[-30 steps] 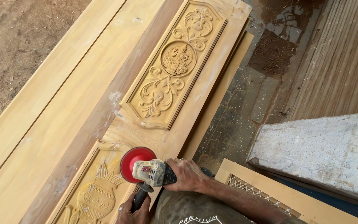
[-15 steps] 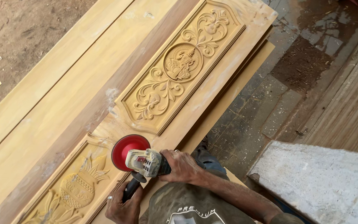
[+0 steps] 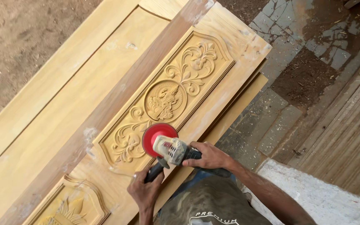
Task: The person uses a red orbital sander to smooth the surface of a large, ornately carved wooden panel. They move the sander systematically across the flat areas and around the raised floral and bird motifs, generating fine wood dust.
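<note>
At the far left lies bare dirt ground (image 3: pixel 26 37), and beside it a long plain wooden panel (image 3: pixel 63 104) runs from near left to far right. Next to that panel lies the carved wooden door (image 3: pixel 213 96), pale yellow and dusted with white powder; its near-left carved panel (image 3: pixel 69 208) shows a pot-like relief, and the larger floral carved panel (image 3: pixel 167 96) with a round medallion fills its middle. The left hand (image 3: pixel 145 191) has its grip wrapped around the black side handle (image 3: pixel 154 171) of the angle grinder (image 3: pixel 173 151). The grinder sits on the near right edge of the floral panel, its red sanding disc (image 3: pixel 154 137) lying against the moulding of the frame there. The right hand (image 3: pixel 209 157) has its grip pressed around the grinder's dark body, just right of the dusty grey head. Below the hands shows the person's dark shirt (image 3: pixel 205 204). Under the door, a thinner board (image 3: pixel 246 100) sticks out to the right. Further right is a cracked, wet tiled floor (image 3: pixel 288 75), then a ribbed wooden surface (image 3: pixel 346 125), with a rough grey concrete slab (image 3: pixel 326 200) at the near right.
</note>
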